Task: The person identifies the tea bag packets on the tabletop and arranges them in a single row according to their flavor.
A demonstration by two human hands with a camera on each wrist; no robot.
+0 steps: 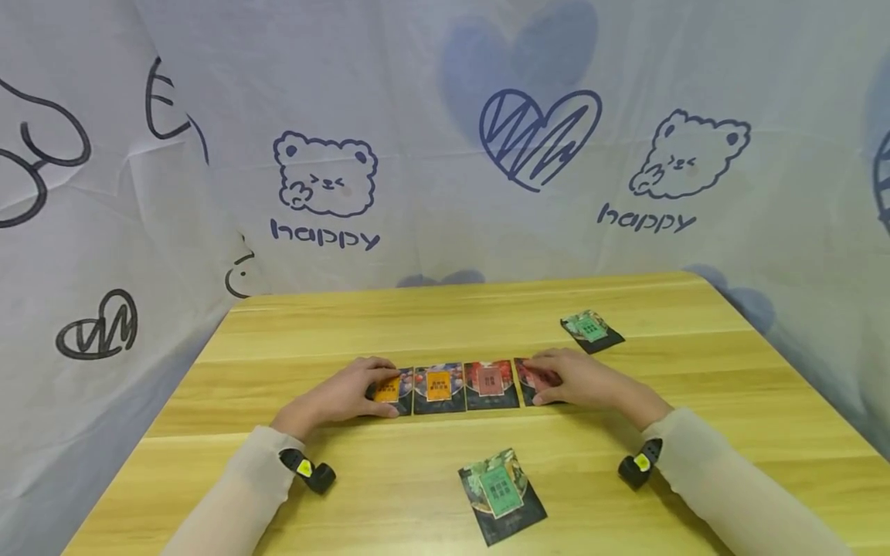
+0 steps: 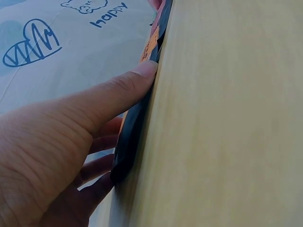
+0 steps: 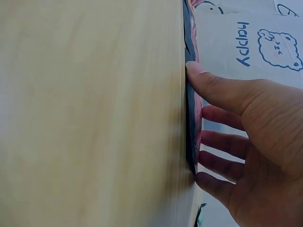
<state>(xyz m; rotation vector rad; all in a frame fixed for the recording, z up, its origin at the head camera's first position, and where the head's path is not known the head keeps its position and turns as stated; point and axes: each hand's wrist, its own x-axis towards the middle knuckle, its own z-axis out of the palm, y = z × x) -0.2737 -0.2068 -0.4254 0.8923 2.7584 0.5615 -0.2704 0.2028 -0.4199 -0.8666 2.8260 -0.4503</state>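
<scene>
A row of flat, dark packets lies on the wooden table. At its left end, my left hand point(image 1: 351, 392) rests on a packet with an orange label point(image 1: 388, 390). The thumb touches the near edge, while the fingers reach over the far and outer sides. My right hand point(image 1: 582, 378) rests the same way on the packet with a red label point(image 1: 526, 382) at the right end, partly covering it. Between the hands lie another orange-labelled packet point(image 1: 439, 388) and a red-labelled packet point(image 1: 491, 384), side by side. In both wrist views the fingers are spread, with thumb tips at the packets' edges.
Closer to me, a green-labelled packet point(image 1: 503, 496) lies tilted on the table point(image 1: 389, 494). A second green-labelled packet point(image 1: 592, 330) sits beyond the right hand. White cloth point(image 1: 431, 193) with drawn bears and hearts hangs behind and to the left of the table.
</scene>
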